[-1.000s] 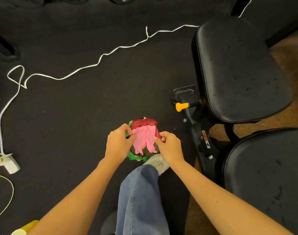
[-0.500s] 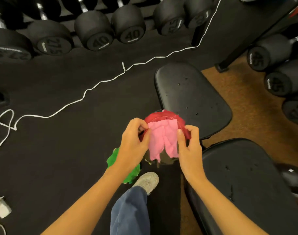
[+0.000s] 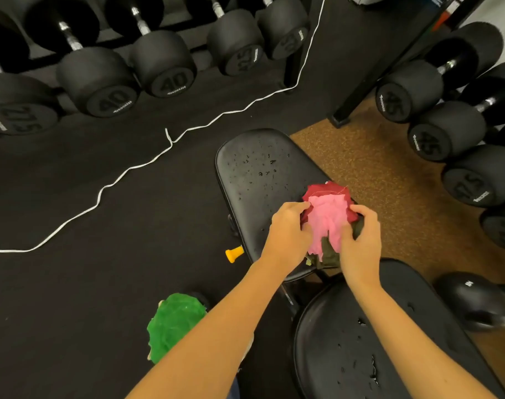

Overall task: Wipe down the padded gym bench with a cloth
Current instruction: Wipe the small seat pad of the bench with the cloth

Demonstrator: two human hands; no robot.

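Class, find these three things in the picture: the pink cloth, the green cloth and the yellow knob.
pink cloth (image 3: 329, 218), head view, middle of its pink fold between the hands.
green cloth (image 3: 173, 321), head view, centre of the bundle.
yellow knob (image 3: 234, 254), head view, its flared end.

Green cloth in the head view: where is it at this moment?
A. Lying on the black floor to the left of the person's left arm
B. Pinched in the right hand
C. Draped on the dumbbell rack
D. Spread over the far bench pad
A: the green cloth lies bunched on the black floor beside the left forearm, while both hands grip the pink and red cloth bundle over the bench pad.
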